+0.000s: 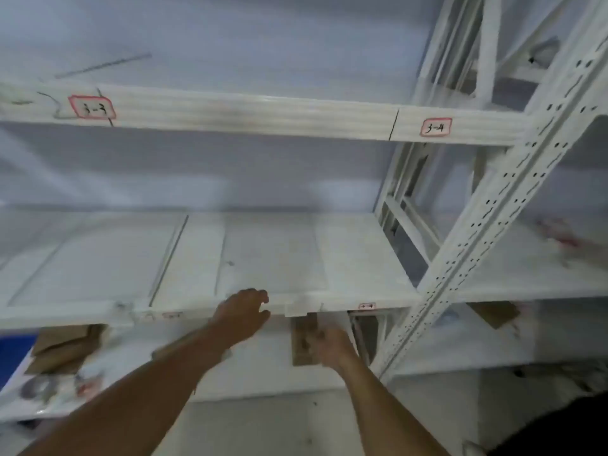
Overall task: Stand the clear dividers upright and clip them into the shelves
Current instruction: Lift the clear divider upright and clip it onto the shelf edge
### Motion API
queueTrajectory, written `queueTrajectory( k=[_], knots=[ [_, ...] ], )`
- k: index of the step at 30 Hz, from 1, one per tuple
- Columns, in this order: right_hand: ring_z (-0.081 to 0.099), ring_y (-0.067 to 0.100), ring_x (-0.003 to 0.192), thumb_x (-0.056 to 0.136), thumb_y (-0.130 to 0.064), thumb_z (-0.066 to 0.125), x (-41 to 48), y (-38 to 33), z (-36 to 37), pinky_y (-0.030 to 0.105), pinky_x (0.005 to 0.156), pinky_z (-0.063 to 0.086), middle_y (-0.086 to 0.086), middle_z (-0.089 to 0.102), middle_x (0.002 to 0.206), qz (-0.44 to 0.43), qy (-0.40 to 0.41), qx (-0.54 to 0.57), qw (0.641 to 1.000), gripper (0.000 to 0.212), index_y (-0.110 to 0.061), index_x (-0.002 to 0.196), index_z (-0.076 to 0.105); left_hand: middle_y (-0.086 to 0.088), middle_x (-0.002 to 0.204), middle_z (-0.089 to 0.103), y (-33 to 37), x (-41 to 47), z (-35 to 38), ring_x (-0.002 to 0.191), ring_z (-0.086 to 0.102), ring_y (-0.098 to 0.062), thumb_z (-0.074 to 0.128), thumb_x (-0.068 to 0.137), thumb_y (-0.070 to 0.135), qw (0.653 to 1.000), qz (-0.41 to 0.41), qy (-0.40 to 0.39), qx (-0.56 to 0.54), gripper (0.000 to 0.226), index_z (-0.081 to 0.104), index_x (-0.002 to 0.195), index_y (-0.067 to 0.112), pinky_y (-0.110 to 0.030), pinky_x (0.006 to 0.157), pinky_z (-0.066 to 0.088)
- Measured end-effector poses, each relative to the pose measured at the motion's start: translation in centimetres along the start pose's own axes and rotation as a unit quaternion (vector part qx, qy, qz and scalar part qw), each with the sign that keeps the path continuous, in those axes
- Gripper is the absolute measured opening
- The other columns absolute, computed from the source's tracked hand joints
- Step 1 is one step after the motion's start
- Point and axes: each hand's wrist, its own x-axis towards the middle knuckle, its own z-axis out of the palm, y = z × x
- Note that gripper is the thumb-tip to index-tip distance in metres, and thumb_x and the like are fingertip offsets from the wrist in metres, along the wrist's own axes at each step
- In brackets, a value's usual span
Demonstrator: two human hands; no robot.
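Observation:
A clear divider (273,255) lies flat on the middle shelf (362,258). Its front edge sticks out a little over the shelf's front rail. My left hand (243,312) is at that front edge, with thumb and fingers pinched together on the divider's near left corner. My right hand (330,345) is lower, under the shelf's front rail and beside a brown cardboard piece (302,340). It is blurred and its fingers look curled. A thin dark line (169,258) crosses the shelf further left; I cannot tell whether it is a divider or a seam.
The upper shelf rail carries labels 3-3 (92,107) and 3-4 (436,127). A perforated white upright (487,225) slants along the right. The lower shelf holds cardboard (62,347), tape rolls and small items (49,390), and a blue bin (13,353) at far left.

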Motion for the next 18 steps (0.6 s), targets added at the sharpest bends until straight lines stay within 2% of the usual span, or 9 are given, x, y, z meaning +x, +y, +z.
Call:
queueTrajectory(
  k=[1, 3, 4, 7, 9, 11, 12, 15, 18],
  knots=[
    [0.071, 0.024, 0.08, 0.093, -0.033, 0.056, 1.1, 0.8, 0.1, 0.035, 0.071, 0.061, 0.007, 0.072, 0.09, 0.026, -0.01, 0.064, 0.998, 0.016, -0.02, 0.087, 0.061, 0.002, 0.125, 0.064, 0.8, 1.1, 1.6, 0.117, 0.06, -0.02, 0.059, 0.095, 0.037, 1.0, -0.014, -0.004, 0.003, 0.034, 0.061, 0.127, 0.025, -0.036, 0.097, 0.051],
    [0.06, 0.012, 0.061, 0.093, -0.02, 0.059, 3.3, 2.3, 1.0, 0.022, 0.052, 0.05, 0.005, 0.063, 0.081, 0.054, -0.046, 0.211, 0.975, 0.005, -0.016, 0.09, 0.061, -0.003, 0.126, 0.065, 1.9, 3.2, 4.5, 0.118, 0.06, -0.024, 0.062, 0.095, 0.032, 0.999, -0.014, 0.028, 0.005, 0.036, 0.063, 0.128, 0.019, -0.04, 0.097, 0.052],
    [0.055, 0.01, 0.058, 0.093, -0.015, 0.06, 4.2, 2.5, 1.2, 0.02, 0.051, 0.045, 0.006, 0.06, 0.082, 0.056, -0.053, 0.27, 0.96, 0.003, -0.013, 0.095, 0.061, -0.006, 0.126, 0.065, 2.2, 4.0, 5.8, 0.118, 0.06, -0.027, 0.065, 0.094, 0.029, 0.998, -0.012, 0.052, 0.014, 0.036, 0.064, 0.128, 0.016, -0.042, 0.096, 0.053],
    [0.063, 0.014, 0.079, 0.09, -0.014, 0.069, 7.5, 3.4, 3.1, 0.025, 0.071, 0.052, 0.004, 0.064, 0.1, 0.078, -0.098, 0.42, 0.899, 0.031, -0.012, 0.118, 0.056, -0.013, 0.12, 0.069, 2.8, 6.1, 9.6, 0.11, 0.065, -0.036, 0.077, 0.085, 0.021, 0.995, 0.021, 0.086, 0.039, 0.043, 0.067, 0.124, 0.007, -0.047, 0.086, 0.059],
    [0.066, 0.017, 0.1, 0.093, -0.014, 0.067, 8.8, 2.6, 3.5, 0.033, 0.093, 0.055, 0.001, 0.066, 0.107, 0.077, -0.13, 0.471, 0.869, 0.023, -0.014, 0.114, 0.058, -0.014, 0.113, 0.072, 2.8, 7.2, 10.5, 0.102, 0.068, -0.036, 0.082, 0.08, 0.015, 0.991, 0.028, 0.122, 0.045, 0.044, 0.069, 0.121, 0.004, -0.047, 0.077, 0.061],
    [0.064, 0.025, 0.113, 0.097, -0.007, 0.06, 10.0, 1.8, 3.9, 0.039, 0.104, 0.05, 0.004, 0.065, 0.108, 0.085, -0.156, 0.534, 0.827, 0.008, -0.013, 0.101, 0.058, -0.013, 0.104, 0.074, 2.4, 8.0, 10.9, 0.092, 0.07, -0.036, 0.078, 0.083, 0.012, 0.983, 0.054, 0.159, 0.066, 0.032, 0.072, 0.114, 0.004, -0.045, 0.071, 0.062],
    [0.062, 0.026, 0.116, 0.098, -0.005, 0.059, 10.3, 1.6, 4.1, 0.04, 0.107, 0.048, 0.008, 0.064, 0.113, 0.085, -0.157, 0.577, 0.797, 0.01, -0.011, 0.104, 0.056, -0.012, 0.099, 0.074, 2.1, 8.3, 10.9, 0.087, 0.07, -0.036, 0.07, 0.088, 0.014, 0.976, 0.087, 0.179, 0.084, 0.024, 0.074, 0.109, 0.004, -0.043, 0.068, 0.062],
    [0.065, 0.018, 0.112, 0.096, -0.001, 0.061, 11.4, 2.3, 5.0, 0.039, 0.108, 0.048, 0.01, 0.066, 0.119, 0.087, -0.147, 0.652, 0.738, 0.022, -0.005, 0.117, 0.056, -0.009, 0.091, 0.076, 1.5, 8.7, 11.0, 0.078, 0.072, -0.033, 0.042, 0.1, 0.027, 0.954, 0.16, 0.227, 0.112, 0.041, 0.077, 0.099, 0.005, -0.037, 0.059, 0.062],
    [0.069, 0.019, 0.098, 0.091, 0.006, 0.063, 12.2, 2.7, 5.7, 0.043, 0.107, 0.049, 0.01, 0.069, 0.096, 0.074, -0.117, 0.674, 0.726, 0.01, -0.003, 0.096, 0.064, -0.009, 0.088, 0.078, 1.5, 8.9, 11.2, 0.073, 0.075, -0.031, 0.05, 0.096, 0.024, 0.943, 0.175, 0.259, 0.118, 0.035, 0.078, 0.096, 0.003, -0.036, 0.053, 0.061]
  ],
)
